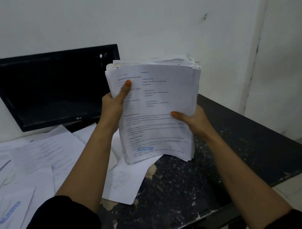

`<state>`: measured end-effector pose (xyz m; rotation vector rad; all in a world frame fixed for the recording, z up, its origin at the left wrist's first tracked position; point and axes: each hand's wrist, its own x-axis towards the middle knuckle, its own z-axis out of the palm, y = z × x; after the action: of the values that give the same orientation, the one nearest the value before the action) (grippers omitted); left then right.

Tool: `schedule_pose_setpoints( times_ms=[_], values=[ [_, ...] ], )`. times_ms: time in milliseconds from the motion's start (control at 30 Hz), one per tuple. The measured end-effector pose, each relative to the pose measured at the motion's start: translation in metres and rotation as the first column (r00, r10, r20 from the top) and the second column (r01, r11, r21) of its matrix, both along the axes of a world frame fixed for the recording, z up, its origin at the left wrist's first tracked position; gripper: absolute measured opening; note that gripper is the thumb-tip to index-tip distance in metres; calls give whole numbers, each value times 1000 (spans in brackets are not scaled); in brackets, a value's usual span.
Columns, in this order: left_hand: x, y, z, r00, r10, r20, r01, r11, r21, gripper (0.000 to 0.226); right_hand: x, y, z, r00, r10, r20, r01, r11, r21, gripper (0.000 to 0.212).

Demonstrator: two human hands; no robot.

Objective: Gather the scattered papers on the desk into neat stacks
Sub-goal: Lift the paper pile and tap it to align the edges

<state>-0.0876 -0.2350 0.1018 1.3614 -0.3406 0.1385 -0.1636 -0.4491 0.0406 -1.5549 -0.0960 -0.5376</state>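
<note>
A thick stack of printed white papers (155, 94) stands nearly upright with its bottom edge on the dark desk (221, 162); a blue REJECTED stamp shows near its foot. My left hand (115, 104) grips the stack's left edge, thumb on the front page. My right hand (193, 121) grips the right edge lower down, thumb also on the front. Several loose papers (33, 165) lie scattered and overlapping over the left half of the desk, and one sheet (127, 183) lies under my left forearm.
A black monitor (53, 87) stands at the back left against the white wall. The desk's worn dark top is bare on the right, where its edge (297, 169) drops off to the floor. A wall corner rises at the right.
</note>
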Motion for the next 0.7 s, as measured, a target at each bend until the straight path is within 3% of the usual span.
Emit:
schedule_pose_setpoints(
  times_ms=[133,267,333,533,700],
  values=[
    [1,4,-2,999,-24,27,23,999,43,27,4,3,1,997,-74,20,73,997,34,32],
    [5,26,-30,990,-136,-19,136,943,303,48,8,1,4,995,-95,11,94,989,116,27],
    [3,27,-48,986,-165,-25,163,920,355,45,8,2,4,992,-123,16,119,983,141,29],
    [-3,4,-86,993,50,108,-73,973,220,35,8,21,-7,990,-137,32,130,979,155,33],
    [-5,8,-98,988,76,138,-108,966,237,45,7,13,-19,998,-67,-9,67,996,63,44]
  ],
)
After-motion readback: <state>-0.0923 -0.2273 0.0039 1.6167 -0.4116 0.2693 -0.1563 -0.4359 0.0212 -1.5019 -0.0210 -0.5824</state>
